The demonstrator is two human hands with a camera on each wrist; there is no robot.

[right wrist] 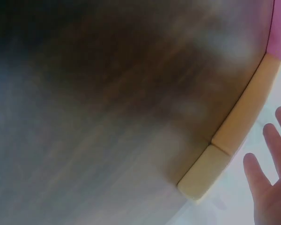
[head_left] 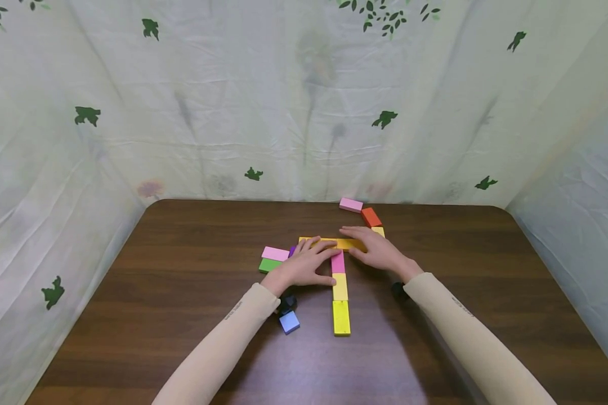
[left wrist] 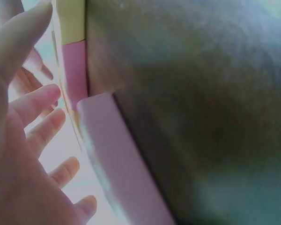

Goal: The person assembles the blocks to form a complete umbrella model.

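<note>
Flat coloured blocks form a T on the table. Its stem runs from a bright yellow block [head_left: 342, 319] through a pale yellow block [head_left: 340, 287] to a pink block [head_left: 338, 262]. Orange blocks [head_left: 350, 243] make the crossbar. My left hand [head_left: 304, 266], fingers spread, is over the left side of the T, thumb by the pale yellow block; its palm shows empty in the left wrist view. Opposite, my right hand [head_left: 378, 251] hovers at the crossbar's right end with fingers extended. In the right wrist view its fingers [right wrist: 256, 174] hold nothing, beside the orange block [right wrist: 248, 104].
Behind the right hand, a cream block [head_left: 378, 231], a red block [head_left: 371, 217] and a light pink block [head_left: 351, 205] trail toward the back edge. Left of the T lie another light pink block [head_left: 275, 253], a green block [head_left: 269, 265] and a blue block [head_left: 289, 322]. Printed curtains surround the table.
</note>
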